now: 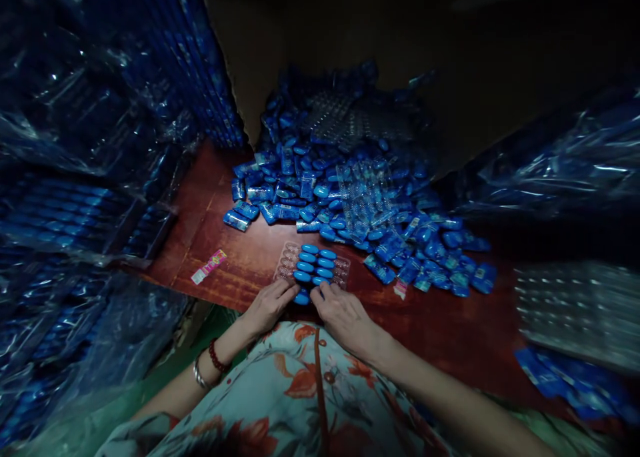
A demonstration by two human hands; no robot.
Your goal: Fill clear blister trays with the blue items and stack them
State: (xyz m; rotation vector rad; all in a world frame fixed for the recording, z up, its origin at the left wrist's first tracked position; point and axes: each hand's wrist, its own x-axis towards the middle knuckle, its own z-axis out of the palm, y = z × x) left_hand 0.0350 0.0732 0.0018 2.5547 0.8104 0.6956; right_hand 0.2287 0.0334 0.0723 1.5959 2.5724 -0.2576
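Together, both hands' fingers (295,291) pinch one blue capsule (302,299) beside one tray (341,268).

Clear plastic tray (313,267) partly filled with blue capsules (314,265).
It lies flat on the wooden table (240,257), just before the blue packet pile (350,190).

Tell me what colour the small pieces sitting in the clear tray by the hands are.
Bright blue pieces in the clear tray, seen best in the head view.

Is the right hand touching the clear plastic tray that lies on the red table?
Touching. In the head view, the right hand rests its fingertips on the near edge of the clear plastic tray, beside the blue pieces set in it.
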